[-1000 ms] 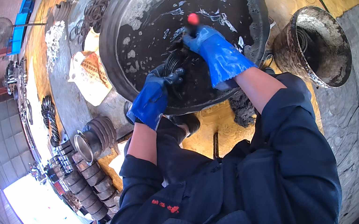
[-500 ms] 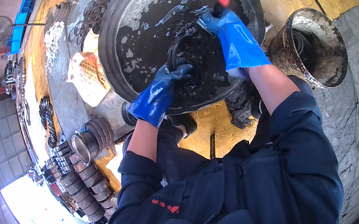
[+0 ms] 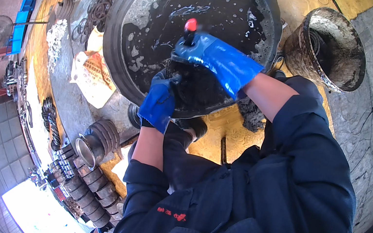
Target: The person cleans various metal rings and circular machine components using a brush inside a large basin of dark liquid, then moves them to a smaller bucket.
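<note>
In front of me is a wide round black tub [image 3: 116, 21] of dark liquid with patches of foam. My right hand [image 3: 196, 50], in a blue rubber glove, is closed round a black-handled tool [image 3: 190, 27] with a red end. The tool's working end is hidden under the glove, so its kind does not show. Just nearer to me, my left hand [image 3: 160, 93], in a matching glove, is closed at the tub's near left side. It grips a bundle of dark rings [image 3: 174, 67], mostly covered by my right hand. Both hands are close together over the liquid.
A dirty bucket [image 3: 326, 48] with rings inside stands right of the tub. To the left lie a printed sack [image 3: 94, 79] and a heap of dark rings [image 3: 98, 10]. Ribbed cylindrical parts [image 3: 101, 139] stand at lower left. My shoe [image 3: 195, 125] is by the near rim.
My right hand has swept left and nearer with the red-ended tool, coming over the rings. My left hand has shifted slightly left and nearer, still gripping them.
</note>
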Available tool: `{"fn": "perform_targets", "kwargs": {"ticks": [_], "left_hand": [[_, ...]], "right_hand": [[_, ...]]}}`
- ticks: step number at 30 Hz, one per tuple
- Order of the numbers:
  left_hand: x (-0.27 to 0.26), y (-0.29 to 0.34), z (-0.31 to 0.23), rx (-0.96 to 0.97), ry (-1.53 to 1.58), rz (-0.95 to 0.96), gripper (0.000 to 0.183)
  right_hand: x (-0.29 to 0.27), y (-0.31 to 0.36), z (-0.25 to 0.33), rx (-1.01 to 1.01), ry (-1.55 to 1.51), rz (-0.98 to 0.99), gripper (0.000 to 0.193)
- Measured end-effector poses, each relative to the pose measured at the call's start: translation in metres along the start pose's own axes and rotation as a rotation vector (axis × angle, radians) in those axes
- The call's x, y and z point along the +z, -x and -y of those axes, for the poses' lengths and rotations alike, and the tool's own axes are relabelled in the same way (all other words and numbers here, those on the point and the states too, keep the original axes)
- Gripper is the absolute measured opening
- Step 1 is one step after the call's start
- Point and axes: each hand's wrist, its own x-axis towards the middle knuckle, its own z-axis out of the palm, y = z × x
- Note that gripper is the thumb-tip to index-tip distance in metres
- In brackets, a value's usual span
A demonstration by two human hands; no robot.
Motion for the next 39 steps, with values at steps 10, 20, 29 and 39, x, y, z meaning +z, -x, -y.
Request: {"fn": "perform_targets", "kwargs": {"ticks": [10,20,29,39], "left_hand": [[-0.021,0.007,0.018,0.134,-0.529,0.006,0.023],[-0.004,-0.015,0.005,-0.314,0.335,0.089,0.025],[0.031,-0.036,-0.008,-0.308,0.44,0.059,0.026],[-0.002,-0.013,0.012,-0.184,0.255,0.057,0.023]], "right_hand": [[-0.005,0.013,0.03,-0.068,-0.23,0.017,0.03],[-0.022,0.007,0.003,0.188,0.432,-0.323,0.046],[-0.081,-0.047,-0.048,0.048,0.045,-0.495,0.024],[-0.054,-0.003,0.007,0.076,-0.158,-0.296,0.042]]}}
